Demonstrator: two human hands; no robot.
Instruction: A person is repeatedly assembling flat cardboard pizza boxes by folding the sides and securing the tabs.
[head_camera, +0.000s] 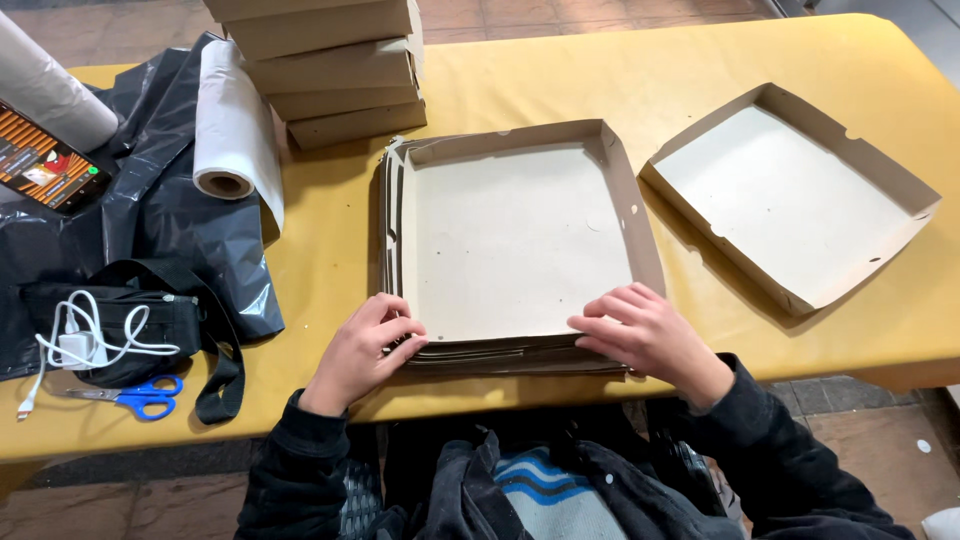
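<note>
At the far left, well away from our fingers, a phone (45, 165) lies lit on a black plastic sheet (160, 215), with a black pouch (115, 325) carrying a white charger cable (85, 340) and blue-handled scissors (140, 397) nearer our side. A white paper roll (232, 125) and a pile of closed cardboard boxes (335, 65) sit beyond our left fingers.

Our left hand (362, 352) curls its fingers over the near left edge of the half-folded box tray (515, 235), pinching that flap against the stack of flat box blanks (500, 357) under it. Our right hand (645, 335) lies with fingers bent and pressing down on the near right edge, not closed around anything that we can see. Right of those fingers, well apart, a finished open tray (795, 195) rests on the yellow table (640, 75).

We judge that the near wall could crease crookedly if one hand presses harder than the other, and the loose blanks below could slide and skew the fold.

The near wall itself is hidden under our hands; the number of blanks cannot be told, and the phone and the box pile are cut off at the picture's edge.
</note>
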